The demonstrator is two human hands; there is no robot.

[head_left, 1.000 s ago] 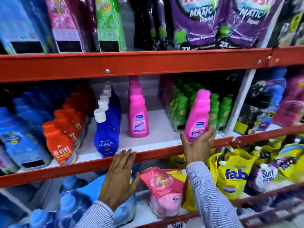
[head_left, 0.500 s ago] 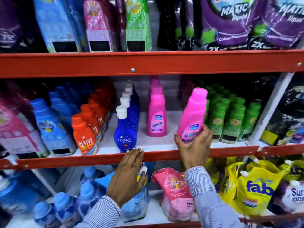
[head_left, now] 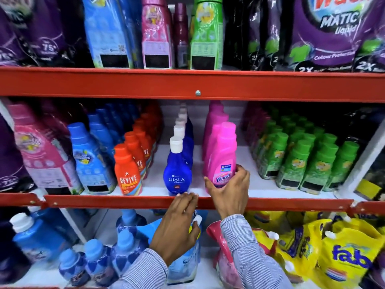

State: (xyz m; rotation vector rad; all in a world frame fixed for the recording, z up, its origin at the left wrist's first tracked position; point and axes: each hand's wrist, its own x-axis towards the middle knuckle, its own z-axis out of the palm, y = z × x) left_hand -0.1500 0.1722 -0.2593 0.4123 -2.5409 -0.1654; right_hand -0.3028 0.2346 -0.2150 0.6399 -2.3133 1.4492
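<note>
A pink Vanish bottle [head_left: 222,157] stands at the front of the middle shelf, in line with more pink bottles behind it. My right hand [head_left: 228,192] grips its base, thumb on the left side and fingers round the right. My left hand [head_left: 178,226] rests with straight fingers on the red front rail [head_left: 104,202] of that shelf, just below a blue Ujala bottle [head_left: 177,176] with a white cap.
Orange Revive bottles [head_left: 127,172] and blue softener bottles [head_left: 91,161] stand left of the Ujala row; green bottles [head_left: 302,161] fill the right. Purple pouches and tall packs line the upper shelf. Below lie blue bottles, a pink pouch [head_left: 223,259] and yellow fab pouches [head_left: 343,253].
My right hand has carried the pink bottle leftward from beside the green bottles to the front of the pink row. The left hand stays on the rail. The view has shifted left.
</note>
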